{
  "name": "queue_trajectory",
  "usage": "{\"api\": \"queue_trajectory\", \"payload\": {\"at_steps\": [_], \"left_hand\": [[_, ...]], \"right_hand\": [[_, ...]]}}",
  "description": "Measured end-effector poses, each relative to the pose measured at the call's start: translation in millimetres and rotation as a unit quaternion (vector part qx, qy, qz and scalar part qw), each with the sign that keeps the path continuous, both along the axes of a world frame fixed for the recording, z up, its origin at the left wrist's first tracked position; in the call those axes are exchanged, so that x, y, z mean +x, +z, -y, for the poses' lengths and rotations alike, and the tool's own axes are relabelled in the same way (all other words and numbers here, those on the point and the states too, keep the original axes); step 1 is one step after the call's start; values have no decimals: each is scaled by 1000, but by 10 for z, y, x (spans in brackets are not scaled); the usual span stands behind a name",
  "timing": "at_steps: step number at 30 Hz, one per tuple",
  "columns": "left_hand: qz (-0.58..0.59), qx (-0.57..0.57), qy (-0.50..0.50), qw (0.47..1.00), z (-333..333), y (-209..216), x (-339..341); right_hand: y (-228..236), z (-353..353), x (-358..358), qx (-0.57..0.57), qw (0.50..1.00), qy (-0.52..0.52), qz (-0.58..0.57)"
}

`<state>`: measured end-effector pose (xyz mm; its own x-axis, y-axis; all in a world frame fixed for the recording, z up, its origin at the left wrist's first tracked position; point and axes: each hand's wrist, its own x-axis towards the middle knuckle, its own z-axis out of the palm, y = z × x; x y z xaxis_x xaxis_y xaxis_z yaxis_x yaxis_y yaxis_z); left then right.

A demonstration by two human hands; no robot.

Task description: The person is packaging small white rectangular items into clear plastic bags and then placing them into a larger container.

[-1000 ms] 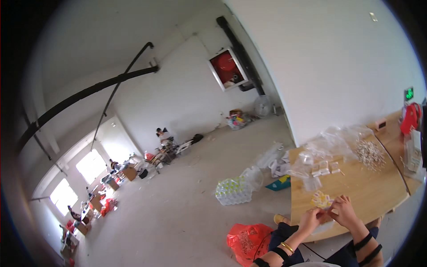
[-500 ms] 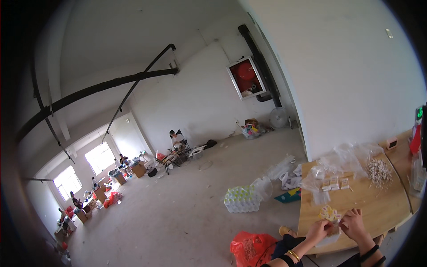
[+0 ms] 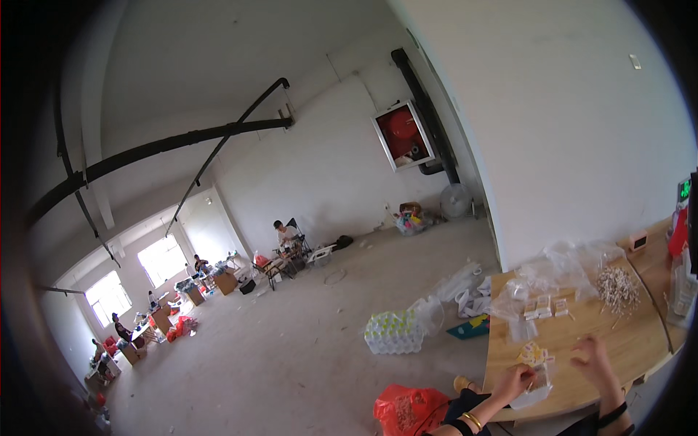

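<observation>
My left hand [image 3: 515, 381], with a gold bangle on its wrist, is closed at the side of a small see-through plastic box [image 3: 539, 392] at the table's near edge. Its fingertips press on the box, and what lies inside is too small to make out. My right hand [image 3: 596, 363] is raised over the wooden table [image 3: 574, 363] to the right of the box. Its fingers are apart and seem to hold nothing. Just beyond the box lies a loose heap of small yellow-and-white pieces [image 3: 534, 354].
Farther back on the table are small white boxes [image 3: 544, 307], crumpled plastic bags [image 3: 552, 269] and a pile of cotton swabs [image 3: 618, 291]. A red bag [image 3: 411, 410] and a pack of green-capped bottles [image 3: 394, 333] stand on the floor to the left. Several people sit far off.
My right hand has moved away from the box and my left hand, to the right, and its fingers have opened. My left hand stays by the box, slightly lower and left.
</observation>
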<state>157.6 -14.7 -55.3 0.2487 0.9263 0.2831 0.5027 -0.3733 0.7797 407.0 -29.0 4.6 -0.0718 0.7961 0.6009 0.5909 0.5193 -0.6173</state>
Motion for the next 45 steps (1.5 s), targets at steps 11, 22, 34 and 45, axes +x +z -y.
{"api": "queue_trajectory", "payload": {"at_steps": [11,22,34,45], "left_hand": [[-49,86,-8,995,163,224,55],[-170,134,-4,976,283,416,-163],[-223,212,23,951,390,331,-600],[-73,122,116,983,512,186,-1002]], "right_hand": [[-286,-61,-503,19,982,84,170],[-304,-96,-436,56,985,48,157],[-347,-129,-324,19,993,24,114],[-760,-343,228,-86,996,-13,-32]]}}
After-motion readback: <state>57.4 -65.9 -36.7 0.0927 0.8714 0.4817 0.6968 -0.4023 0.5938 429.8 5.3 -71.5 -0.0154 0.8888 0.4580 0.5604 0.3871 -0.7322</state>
